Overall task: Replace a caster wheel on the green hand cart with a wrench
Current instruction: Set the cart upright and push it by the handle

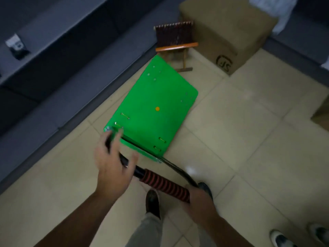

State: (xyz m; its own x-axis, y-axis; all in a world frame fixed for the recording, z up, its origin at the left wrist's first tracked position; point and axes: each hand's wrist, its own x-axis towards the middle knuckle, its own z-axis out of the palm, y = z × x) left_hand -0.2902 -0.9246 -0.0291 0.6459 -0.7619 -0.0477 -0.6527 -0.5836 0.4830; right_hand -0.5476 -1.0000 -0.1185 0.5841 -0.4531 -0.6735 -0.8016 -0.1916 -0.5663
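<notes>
green cart (156,104) flat on the tile floor (249,139), deck up | right hand (199,204) wrapped round the handle (165,184) at its striped grip's end | left hand (112,163) fingers spread loose over the handle's black tube, blurry | wooden stool (176,43) just past cart's far corner

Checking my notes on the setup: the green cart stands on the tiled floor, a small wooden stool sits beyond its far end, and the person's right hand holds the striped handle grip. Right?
Nearly. The head view shows the green cart on the tiled floor and the wooden stool beyond its far end. The right hand, though, holds the black bar just beside the striped grip, not the grip itself.
</notes>
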